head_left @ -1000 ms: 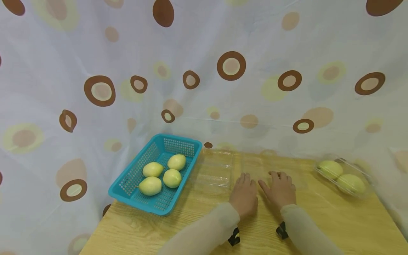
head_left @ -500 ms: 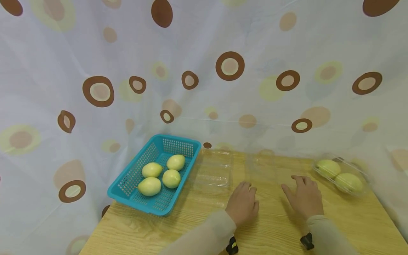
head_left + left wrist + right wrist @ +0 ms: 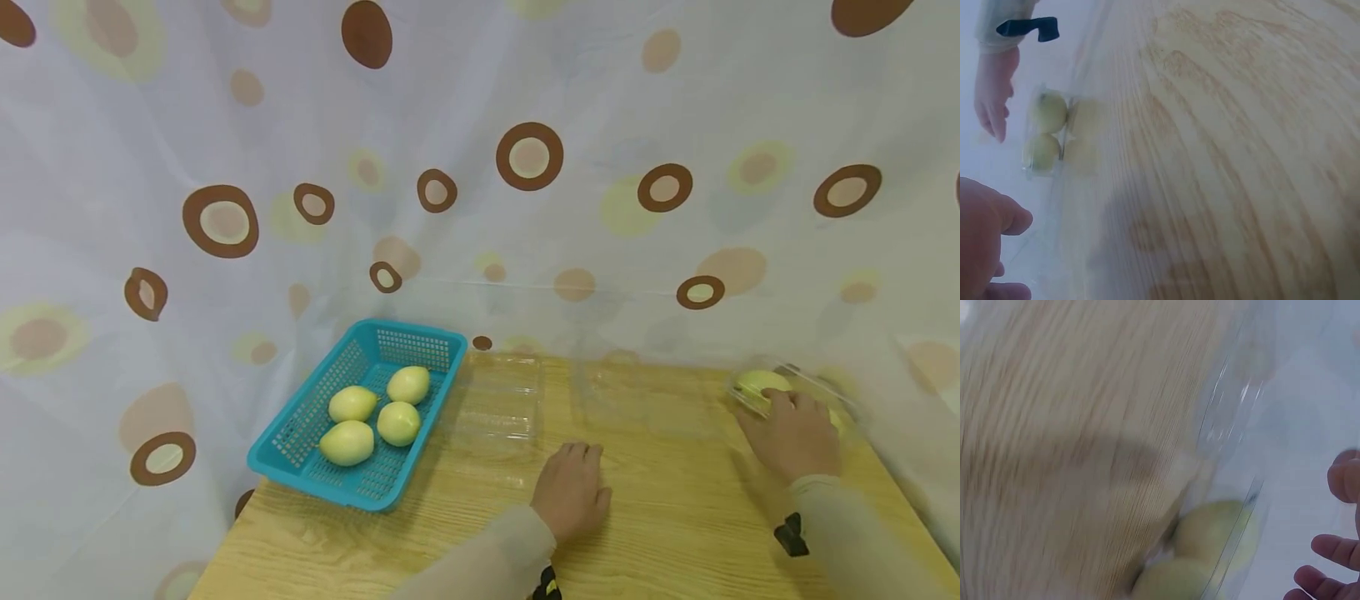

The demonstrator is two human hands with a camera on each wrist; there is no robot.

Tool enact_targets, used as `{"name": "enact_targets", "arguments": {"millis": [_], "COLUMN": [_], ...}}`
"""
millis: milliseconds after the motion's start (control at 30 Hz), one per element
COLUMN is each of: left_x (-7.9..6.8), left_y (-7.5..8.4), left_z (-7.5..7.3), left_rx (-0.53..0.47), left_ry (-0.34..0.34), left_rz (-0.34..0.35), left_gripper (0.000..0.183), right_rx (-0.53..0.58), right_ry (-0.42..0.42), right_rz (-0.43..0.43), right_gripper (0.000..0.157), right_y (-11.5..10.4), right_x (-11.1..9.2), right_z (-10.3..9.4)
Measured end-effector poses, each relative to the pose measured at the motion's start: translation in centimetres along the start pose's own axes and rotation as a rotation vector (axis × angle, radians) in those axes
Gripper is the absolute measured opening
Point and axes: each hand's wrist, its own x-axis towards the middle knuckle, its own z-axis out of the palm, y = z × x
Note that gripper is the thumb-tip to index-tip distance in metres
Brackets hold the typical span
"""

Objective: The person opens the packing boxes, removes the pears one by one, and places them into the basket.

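My right hand [image 3: 797,437] reaches over a clear plastic box [image 3: 1210,581] at the right of the table, overlapping it in the head view. Two pale yellow-green fruits [image 3: 763,382] lie in that box, partly hidden behind the hand. The right wrist view has the fingers [image 3: 1335,550] spread apart, with a gap between them and the box. Over the table's middle, my left hand [image 3: 572,492] hovers with loosely bent fingers and holds nothing. In the left wrist view its thumb [image 3: 1015,220] and fingertips stand apart.
A blue plastic basket [image 3: 315,487] with several pale yellow-green fruits [image 3: 348,443] stands at the left. Beside it lies a clear divided container [image 3: 498,425], and another clear container [image 3: 645,404] is near the table's back edge. A spotted curtain [image 3: 465,108] hangs behind the wooden table [image 3: 675,533].
My right hand has moved right, from the clear container at the back middle to the box with the fruits. The left hand has drawn back slightly toward me. The head view has shifted a little.
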Motion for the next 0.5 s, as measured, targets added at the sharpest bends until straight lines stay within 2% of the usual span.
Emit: {"name": "enact_targets", "arguments": {"millis": [167,333,500], "left_x": [0.7,2.2,4.3], "left_y": [1.0,2.1,3.3], "left_z": [0.0,-0.7,-2.0], "left_rx": [-0.05,-0.007,0.05], "left_ry": [-0.054,-0.05,-0.018], "left_rz": [0.021,0.132,0.234], "left_gripper": [0.058,0.065,0.071], "right_rx": [-0.052,-0.045,0.001], "right_ry": [-0.077,-0.14,-0.173], "right_rz": [0.042,0.105,0.156], "right_gripper": [0.075,0.078,0.081], "right_y": [2.4,2.6,4.7], "right_x": [0.6,0.4,0.4], "right_z": [-2.2,-4.6,-4.2]}}
